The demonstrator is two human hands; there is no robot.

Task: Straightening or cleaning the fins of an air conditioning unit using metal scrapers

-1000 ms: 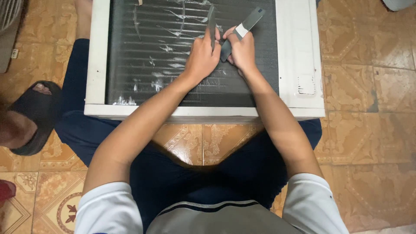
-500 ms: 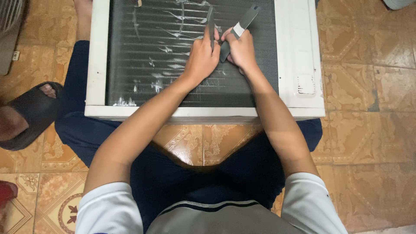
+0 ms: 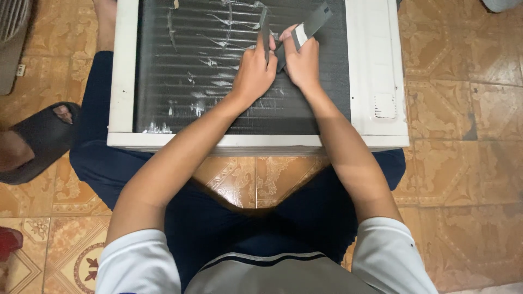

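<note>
A white air-conditioner unit (image 3: pixel 376 65) lies face up across my legs, its dark finned coil (image 3: pixel 185 71) bent and shiny in several spots. My right hand (image 3: pixel 303 64) grips a dark flat-handled tool (image 3: pixel 311 22) that slants up to the right over the fins. My left hand (image 3: pixel 255 69) rests beside it on the coil, fingers closed around a thin dark strip (image 3: pixel 265 27) that sticks upward. The two hands touch each other near the coil's upper middle.
Patterned brown floor tiles (image 3: pixel 463 130) surround me. At the left edge is another person's foot in a black slide sandal (image 3: pixel 38 139). A red object (image 3: pixel 8 242) shows at the lower left, a grey ribbed thing (image 3: pixel 13 32) at the upper left.
Both hands have stayed at the same spot on the coil; the tool in my right hand has shifted only slightly. The sandalled foot at the left has moved a little.
</note>
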